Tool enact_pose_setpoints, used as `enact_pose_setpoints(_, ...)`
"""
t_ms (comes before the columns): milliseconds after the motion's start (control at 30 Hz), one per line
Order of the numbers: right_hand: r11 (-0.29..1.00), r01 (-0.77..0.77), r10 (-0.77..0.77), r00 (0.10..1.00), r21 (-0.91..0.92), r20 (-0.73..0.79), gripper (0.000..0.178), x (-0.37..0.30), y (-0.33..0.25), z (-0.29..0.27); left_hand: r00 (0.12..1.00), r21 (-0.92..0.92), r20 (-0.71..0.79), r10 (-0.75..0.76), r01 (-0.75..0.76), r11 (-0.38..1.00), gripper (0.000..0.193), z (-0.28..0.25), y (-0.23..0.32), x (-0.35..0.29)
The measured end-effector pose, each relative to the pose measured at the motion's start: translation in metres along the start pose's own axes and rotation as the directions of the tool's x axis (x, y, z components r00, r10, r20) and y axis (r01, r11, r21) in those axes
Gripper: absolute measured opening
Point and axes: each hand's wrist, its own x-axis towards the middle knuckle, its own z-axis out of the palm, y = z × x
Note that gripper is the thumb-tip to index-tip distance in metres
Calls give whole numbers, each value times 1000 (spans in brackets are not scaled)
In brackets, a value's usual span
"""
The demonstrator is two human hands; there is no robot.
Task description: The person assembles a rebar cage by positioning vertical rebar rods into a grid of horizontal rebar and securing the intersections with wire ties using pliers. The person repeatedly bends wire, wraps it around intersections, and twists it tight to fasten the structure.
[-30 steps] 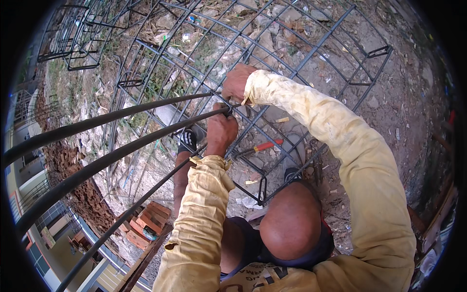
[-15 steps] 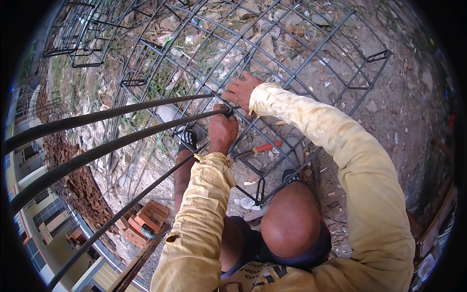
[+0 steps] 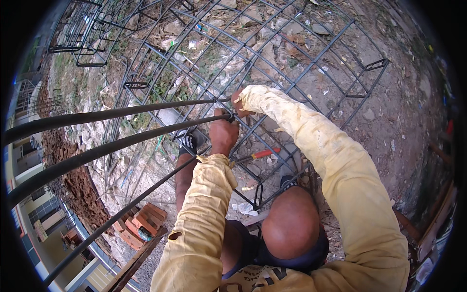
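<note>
A steel rebar cage (image 3: 293, 83) of crossing bars and bent stirrups lies before my legs. My left hand (image 3: 224, 131) is closed in a fist at the near end of a dark rebar rod (image 3: 160, 131), where it meets a crossing of the cage. Just to the right, my right hand (image 3: 240, 103) has its fingers curled at the end of the upper rod (image 3: 146, 108). The sleeve and the bars hide part of those fingers, and what they grip is not plain. A red-handled hand tool (image 3: 265, 153) lies below the hands, its head partly covered by bars.
Long rods rise toward the left edge, and a thinner rod (image 3: 129, 204) slants past my left forearm. Red bricks (image 3: 146, 220) are stacked beside a wooden plank (image 3: 134, 260). More bent rebar frames (image 3: 92, 48) lie at the far left. Stones and litter cover the ground.
My right hand was spread over the bars; it has drawn down and in, its fingers now curled beside the left fist. The left hand stays at the crossing.
</note>
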Motion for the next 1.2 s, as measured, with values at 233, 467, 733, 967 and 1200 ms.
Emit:
enact_pose_setpoints(233, 729, -227, -13, 939, 645, 345, 25, 4, 21, 14, 998, -107, -16, 64, -66, 992, 33, 5, 4, -2)
enact_pose_setpoints(467, 725, -184, 60, 977, 663, 206, 24, -16, 8, 1, 997, -111, -8, 72, -72, 991, 30, 3, -13, 0)
enact_pose_setpoints(733, 961, 263, -258, 964, 83, -66, 18, 26, 11, -3, 983, -132, -118, 143, -158, 979, 34, 13, -30, 3)
enact_pose_setpoints(967, 984, 108, -73, 970, 143, -232, 21, 18, 32, 9, 980, -99, -104, 171, -181, 979, 24, 20, -6, 2)
enact_pose_setpoints(1200, 991, 130, -119, 956, 22, -269, 35, -35, -5, -19, 988, -100, -112, 110, -122, 988, 18, 14, -6, 1)
